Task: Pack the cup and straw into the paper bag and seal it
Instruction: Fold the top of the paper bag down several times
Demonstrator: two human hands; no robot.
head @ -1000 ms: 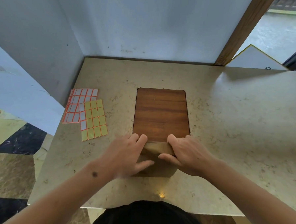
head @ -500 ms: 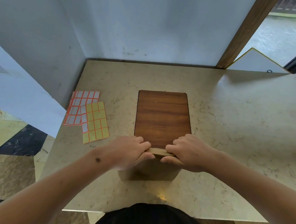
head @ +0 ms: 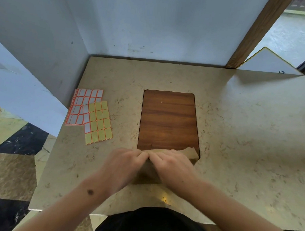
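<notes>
Two hands are working on one paper bag (head: 190,152) — the left hand (head: 122,164) and the right hand (head: 172,166) are sitting knuckle to knuckle, fingers curled down over the bag's folded top and gripping it. The bag is lying under both palms, its corner sticking out just right of the right hand. One wooden board (head: 168,121) is lying just beyond the fingertips. Two sticker sheets (head: 91,112) — one white, one yellow, overlapping — are resting beyond the left hand, off to its left.
</notes>
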